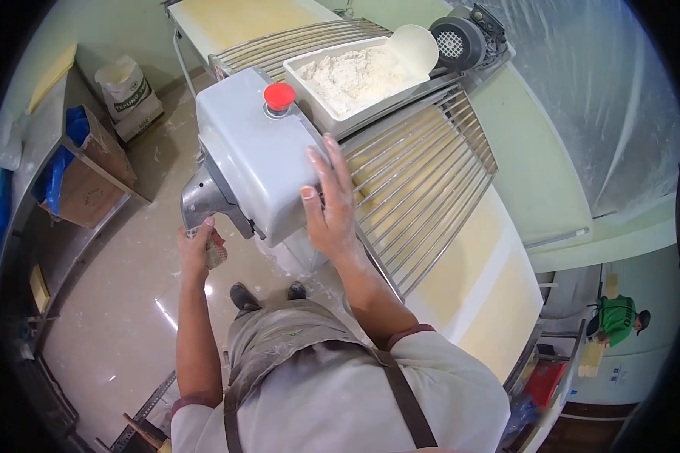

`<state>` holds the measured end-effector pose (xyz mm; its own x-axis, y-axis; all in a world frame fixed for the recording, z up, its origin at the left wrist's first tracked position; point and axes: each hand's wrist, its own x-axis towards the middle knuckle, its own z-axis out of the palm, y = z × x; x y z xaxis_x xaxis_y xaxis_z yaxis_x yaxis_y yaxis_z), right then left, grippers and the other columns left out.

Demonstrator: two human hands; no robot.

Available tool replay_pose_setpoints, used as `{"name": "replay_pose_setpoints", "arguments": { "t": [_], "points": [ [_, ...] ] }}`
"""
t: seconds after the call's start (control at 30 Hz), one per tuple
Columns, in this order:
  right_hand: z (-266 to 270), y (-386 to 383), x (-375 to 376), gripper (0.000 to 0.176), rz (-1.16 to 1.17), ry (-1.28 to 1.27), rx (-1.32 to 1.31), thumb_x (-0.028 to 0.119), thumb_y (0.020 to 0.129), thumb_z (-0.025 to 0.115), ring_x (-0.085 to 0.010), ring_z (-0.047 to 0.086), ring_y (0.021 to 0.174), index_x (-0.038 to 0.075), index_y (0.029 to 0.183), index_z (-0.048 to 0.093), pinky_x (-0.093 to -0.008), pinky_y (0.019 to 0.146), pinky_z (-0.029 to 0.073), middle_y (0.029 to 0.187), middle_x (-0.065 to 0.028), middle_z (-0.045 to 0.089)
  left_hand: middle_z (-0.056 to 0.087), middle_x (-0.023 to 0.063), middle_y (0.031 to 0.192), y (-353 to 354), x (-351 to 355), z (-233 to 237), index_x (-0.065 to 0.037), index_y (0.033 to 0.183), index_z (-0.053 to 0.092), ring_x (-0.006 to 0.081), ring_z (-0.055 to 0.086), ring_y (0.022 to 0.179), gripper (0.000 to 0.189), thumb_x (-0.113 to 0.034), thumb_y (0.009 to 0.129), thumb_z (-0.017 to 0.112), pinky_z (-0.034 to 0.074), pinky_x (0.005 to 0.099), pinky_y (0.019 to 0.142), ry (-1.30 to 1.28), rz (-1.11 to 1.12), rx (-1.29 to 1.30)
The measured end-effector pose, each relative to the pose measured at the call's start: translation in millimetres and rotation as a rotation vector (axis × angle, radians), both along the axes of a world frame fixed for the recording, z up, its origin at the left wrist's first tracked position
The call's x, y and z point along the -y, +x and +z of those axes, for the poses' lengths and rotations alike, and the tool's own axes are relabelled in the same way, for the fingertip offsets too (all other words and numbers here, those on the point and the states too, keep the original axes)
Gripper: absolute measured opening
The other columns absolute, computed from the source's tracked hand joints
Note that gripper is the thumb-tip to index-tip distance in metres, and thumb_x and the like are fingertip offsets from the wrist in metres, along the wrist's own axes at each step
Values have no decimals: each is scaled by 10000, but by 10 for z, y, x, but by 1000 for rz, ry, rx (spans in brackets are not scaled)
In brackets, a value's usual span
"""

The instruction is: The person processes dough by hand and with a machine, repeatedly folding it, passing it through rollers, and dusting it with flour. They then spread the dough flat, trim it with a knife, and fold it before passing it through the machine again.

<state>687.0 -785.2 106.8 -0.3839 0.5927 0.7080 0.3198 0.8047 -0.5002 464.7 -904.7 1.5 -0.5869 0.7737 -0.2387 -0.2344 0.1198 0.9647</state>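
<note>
Lever (204, 200) hangs down-left off the grey housing (257, 151): your left hand (196, 245) is fisted round its end, your right hand (329, 208) lies flat on the housing, fingers straight.

Bright even indoor light, floor glare, strong fisheye bending, dark vignetted corners, slightly soft

- A white short-sleeved shirt (332, 400) had dark red cuffs (414, 331).
- A grey-beige apron (279, 340), smudged with flour, hung from brown straps (409, 404) over the shoulders.
- Dark shoes (243, 296) covered the feet.
</note>
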Motion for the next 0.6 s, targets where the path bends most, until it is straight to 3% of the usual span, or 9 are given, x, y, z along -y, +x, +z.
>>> {"name": "replay_pose_setpoints", "arguments": {
  "t": [0.1,0.2,0.3,0.37,0.43,0.47,0.5,0.6],
  "points": [
    [-123,-51,-27,458,-50,-146,-226,171,916,496,-374,450,1239,-26,1326,447,-419,1054,329,1343,-237,456,582,76,615,-23,8,-6,-35,758,590,173,589,541,387,-388,755,748,485,299,519,20,-38,14],
    [-183,-131,10,406,-131,-340,-407,201,931,499,-294,529,1124,-18,1272,507,-372,984,381,1200,-199,572,595,77,644,6,25,34,-32,791,591,169,593,551,379,-374,755,750,489,297,522,3,2,51],
    [-356,-39,-43,409,-91,-611,-421,276,950,484,-158,492,1033,-40,1204,534,-313,889,399,1152,-97,552,623,85,702,-116,94,-235,-23,863,599,173,629,605,390,-373,767,744,518,308,552,67,-115,144],
    [-506,9,-119,376,-212,-573,-369,301,955,485,-127,477,943,-27,1121,563,-291,806,399,1058,-66,541,630,85,712,-130,130,-297,-21,873,605,175,641,625,389,-370,772,744,526,310,562,110,-183,176],
    [-510,-50,-90,390,-312,-624,-480,337,958,494,-133,490,947,-18,1108,557,-293,811,410,1047,-66,536,632,82,705,-115,132,-292,-20,866,615,176,650,636,385,-370,774,746,532,310,568,129,-224,158],
    [-637,26,-172,412,-303,-593,-491,351,959,496,-147,500,954,-16,1142,535,-305,822,418,1060,-73,537,627,69,681,-43,136,-107,-23,838,623,170,647,622,378,-370,769,755,528,306,567,54,-102,128],
    [-767,72,-247,437,-290,-567,-496,365,961,497,-162,509,960,-15,1175,514,-317,832,426,1072,-79,537,624,79,681,-45,109,-158,-25,814,608,170,634,603,416,-413,765,750,522,309,530,39,-122,118],
    [-462,-210,-79,488,-375,-670,-703,382,960,493,-205,529,1012,-29,1220,458,-352,886,435,1108,-110,537,606,52,617,-79,115,-62,-19,760,625,132,592,528,357,-352,769,753,493,289,512,-29,-138,70]
  ]
}}
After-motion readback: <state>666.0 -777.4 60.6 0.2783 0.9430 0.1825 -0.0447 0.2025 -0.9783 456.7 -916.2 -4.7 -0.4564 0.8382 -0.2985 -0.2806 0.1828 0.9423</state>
